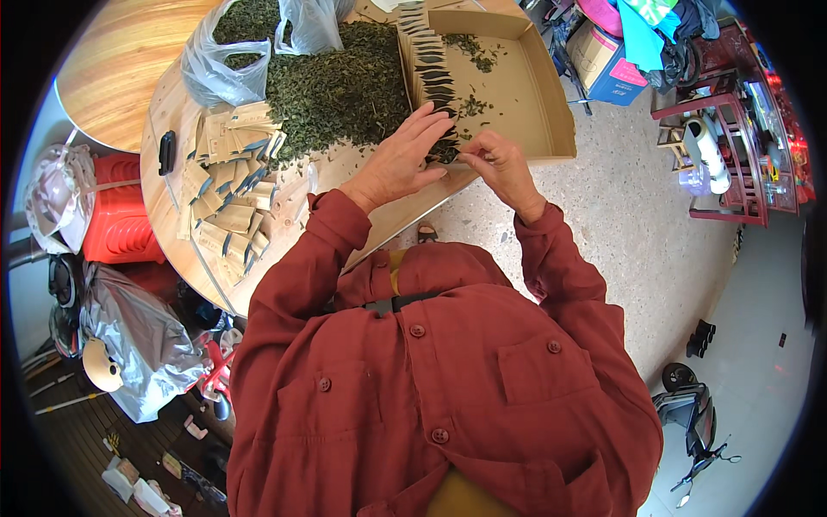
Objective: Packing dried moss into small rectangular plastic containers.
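Note:
My left hand (pixel 401 155), fingers extended and thumb apart, rests at the near end of a row of upright brown paper pouches (pixel 424 60) with dark open tops. My right hand (pixel 495 168) pinches at that same end, beside the front edge of a cardboard box (pixel 538 86); what is between its fingertips is too small to make out. Dried dark green leaves (pixel 336 95) are heaped left of the row, and some are scattered in the box. Loose flat paper pouches (pixel 226 194) lie piled on the wooden table (pixel 172 224) at the left.
Translucent plastic bags (pixel 220 65) top the heap. A black object (pixel 167 153) lies at the table's left edge. Red stacked stools (pixel 121 207) and a silver sheet (pixel 142 345) are at the left, boxes (pixel 607 69) and a red wooden stand (pixel 724 159) at the right.

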Demonstrator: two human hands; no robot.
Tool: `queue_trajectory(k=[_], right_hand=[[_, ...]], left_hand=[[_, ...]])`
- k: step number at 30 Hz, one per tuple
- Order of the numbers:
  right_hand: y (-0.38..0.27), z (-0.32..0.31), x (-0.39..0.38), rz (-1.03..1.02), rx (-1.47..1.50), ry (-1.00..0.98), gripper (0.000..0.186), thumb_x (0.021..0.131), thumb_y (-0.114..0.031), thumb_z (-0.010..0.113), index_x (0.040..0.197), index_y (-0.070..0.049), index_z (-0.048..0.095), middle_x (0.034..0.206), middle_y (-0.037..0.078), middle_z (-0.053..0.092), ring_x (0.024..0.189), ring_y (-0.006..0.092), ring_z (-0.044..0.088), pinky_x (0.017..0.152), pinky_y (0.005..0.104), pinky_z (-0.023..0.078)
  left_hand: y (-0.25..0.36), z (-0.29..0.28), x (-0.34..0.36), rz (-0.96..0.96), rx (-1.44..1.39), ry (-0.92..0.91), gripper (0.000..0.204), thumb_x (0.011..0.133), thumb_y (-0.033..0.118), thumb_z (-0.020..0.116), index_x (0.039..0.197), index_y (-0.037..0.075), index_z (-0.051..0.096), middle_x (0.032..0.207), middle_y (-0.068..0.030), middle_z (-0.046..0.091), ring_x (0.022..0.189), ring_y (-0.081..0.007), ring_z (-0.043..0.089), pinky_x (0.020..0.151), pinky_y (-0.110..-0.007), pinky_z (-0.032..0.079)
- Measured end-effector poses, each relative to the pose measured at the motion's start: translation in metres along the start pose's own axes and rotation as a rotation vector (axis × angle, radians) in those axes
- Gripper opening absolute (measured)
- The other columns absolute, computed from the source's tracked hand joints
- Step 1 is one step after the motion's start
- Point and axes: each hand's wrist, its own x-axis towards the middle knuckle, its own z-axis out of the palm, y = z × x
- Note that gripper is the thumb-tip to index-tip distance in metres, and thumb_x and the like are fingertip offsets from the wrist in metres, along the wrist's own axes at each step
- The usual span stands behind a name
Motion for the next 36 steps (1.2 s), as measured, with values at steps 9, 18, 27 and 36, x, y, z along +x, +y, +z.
queue_trajectory(k=[9,18,27,36], right_hand=[[-0.003,0.006,0.004,-0.014,-0.023,-0.011,0.009,0.077,-0.004,0.069,0.084,-0.002,0.063,0.076,0.011,0.059,0.070,0.0263,0.059,0.063,0.0340,0.046],[-0.007,-0.006,-0.006,0.088,0.020,0.089,0.031,0.077,-0.008,0.076,0.103,-0.003,0.059,0.081,0.003,0.059,0.074,0.0115,0.056,0.069,0.0248,0.048],[-0.007,-0.016,0.004,0.116,0.184,0.307,0.027,0.092,-0.015,0.062,0.113,0.001,0.056,0.103,0.008,0.062,0.095,0.0146,0.058,0.083,0.0270,0.047],[0.019,-0.016,0.099,0.334,0.629,0.135,0.068,0.101,-0.048,0.033,0.147,0.000,0.021,0.149,0.019,0.030,0.139,0.0267,0.028,0.111,0.0382,0.026]], left_hand=[[-0.004,0.001,0.002,0.047,0.046,0.033,0.065,0.076,0.015,0.069,0.133,0.001,0.043,0.138,-0.0166,0.044,0.136,-0.0358,0.032,0.110,-0.040,0.034],[-0.002,-0.002,0.000,0.012,0.028,0.024,0.068,0.076,0.010,0.071,0.137,0.005,0.042,0.144,-0.0122,0.040,0.139,-0.0334,0.029,0.111,-0.040,0.031],[0.009,-0.014,-0.015,-0.032,0.038,0.122,0.063,0.078,0.018,0.072,0.132,0.001,0.045,0.139,-0.0159,0.043,0.136,-0.0349,0.032,0.111,-0.040,0.032],[-0.037,-0.013,0.005,-0.363,-0.526,0.355,0.064,0.097,0.031,0.054,0.144,-0.004,0.028,0.147,-0.0167,0.037,0.137,-0.0227,0.033,0.112,-0.032,0.025]])
